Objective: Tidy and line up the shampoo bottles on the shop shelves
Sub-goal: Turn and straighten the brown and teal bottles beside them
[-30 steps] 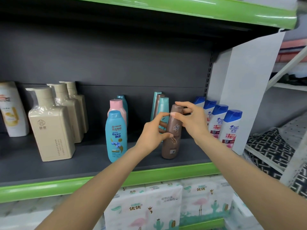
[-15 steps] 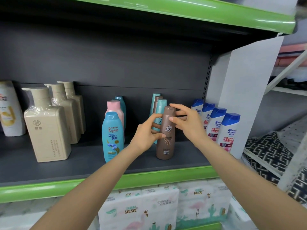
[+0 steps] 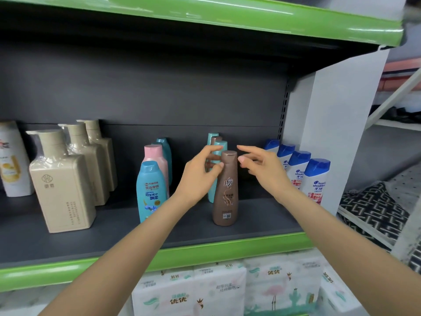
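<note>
A brown shampoo bottle stands upright near the front of the dark grey shelf. My left hand is just left of its neck, the thumb tip touching it and the fingers loosely spread. My right hand hovers to the right of the cap with straight fingers, apart from the bottle. Behind the brown bottle stand teal bottles and another brown one, partly hidden by my left hand. To the left is a blue Rejoice bottle in front of a pink bottle.
Several blue-capped white bottles line up at the right by the white side panel. Beige pump bottles stand at the left. The shelf has a green front lip. Tissue packs fill the shelf below.
Both hands gripped the brown bottle and shifted it slightly left on the shelf. Now the right hand has let go and pulled away, and the left hand's grip has loosened.
</note>
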### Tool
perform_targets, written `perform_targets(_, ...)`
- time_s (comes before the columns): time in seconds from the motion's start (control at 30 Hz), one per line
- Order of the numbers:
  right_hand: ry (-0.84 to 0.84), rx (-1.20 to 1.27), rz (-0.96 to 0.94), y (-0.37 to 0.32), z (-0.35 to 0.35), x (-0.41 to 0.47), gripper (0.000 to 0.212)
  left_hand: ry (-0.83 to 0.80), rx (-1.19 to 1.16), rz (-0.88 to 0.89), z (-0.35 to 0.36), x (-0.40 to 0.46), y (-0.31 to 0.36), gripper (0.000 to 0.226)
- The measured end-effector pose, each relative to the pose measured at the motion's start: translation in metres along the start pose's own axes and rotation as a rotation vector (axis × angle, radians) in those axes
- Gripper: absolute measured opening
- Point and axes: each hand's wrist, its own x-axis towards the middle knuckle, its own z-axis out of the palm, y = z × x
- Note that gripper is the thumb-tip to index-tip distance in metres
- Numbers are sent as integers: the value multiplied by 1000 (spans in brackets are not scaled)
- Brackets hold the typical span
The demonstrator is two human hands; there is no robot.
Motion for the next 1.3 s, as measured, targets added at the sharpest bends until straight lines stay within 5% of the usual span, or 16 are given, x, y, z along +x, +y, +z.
perform_targets(0.2, 12, -85, -16, 9, -5, 39, 29, -93, 162, 89, -6, 26, 9, 34)
perform_targets(0.5, -293, -342, 8, 8, 17, 90, 40, -149, 200, 33, -8, 25, 6, 31)
perform_targets(0.83, -71, -110, 20, 40, 6, 86, 20, -101, 179, 18, -1, 15, 6, 33)
perform_targets(1.3, -38, 67, -19, 22, -47, 35, 7, -47, 216, -34, 11, 2, 20, 37)
